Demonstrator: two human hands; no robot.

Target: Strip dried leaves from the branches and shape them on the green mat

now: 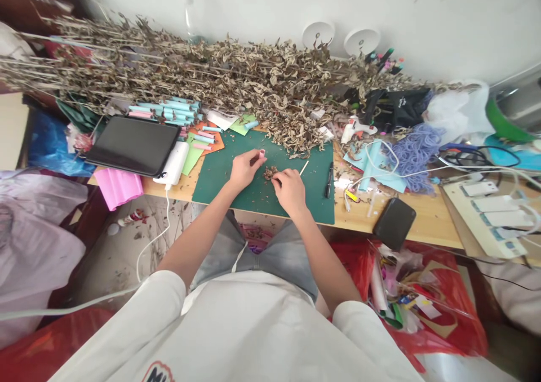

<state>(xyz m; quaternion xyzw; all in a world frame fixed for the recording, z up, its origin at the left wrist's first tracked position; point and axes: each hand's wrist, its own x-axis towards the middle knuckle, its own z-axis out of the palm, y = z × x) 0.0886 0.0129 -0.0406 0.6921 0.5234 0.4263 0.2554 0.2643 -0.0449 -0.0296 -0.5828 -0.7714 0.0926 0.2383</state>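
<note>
Left hand (245, 169) pinches pink tube (262, 153); right hand (291, 191), grip unclear, likely gathers leaf crumbs (269, 173) beside its fingertips (276, 183), next needing a light pinch

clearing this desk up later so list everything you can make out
dried plants: uncounted heap, brown, along back
tablet: one, black, left
tubes: many, blue and pink, behind tablet
mat: one, green, centre
pen: one, black, mat's right
stick: one, pale, left of pen
leaf bits: one pile, brown, on mat
roll: one, pink, over mat
glue gun: one, white, back right
yarn: one heap, purple, right
slab: one, black, front right
bottle: one, clear, back left
discs: two, white, against wall
power strip: one, white, far right
bag: one, red, lower right
left hand: one, bare, holding roll
right hand: one, bare, at leaf bits
</note>
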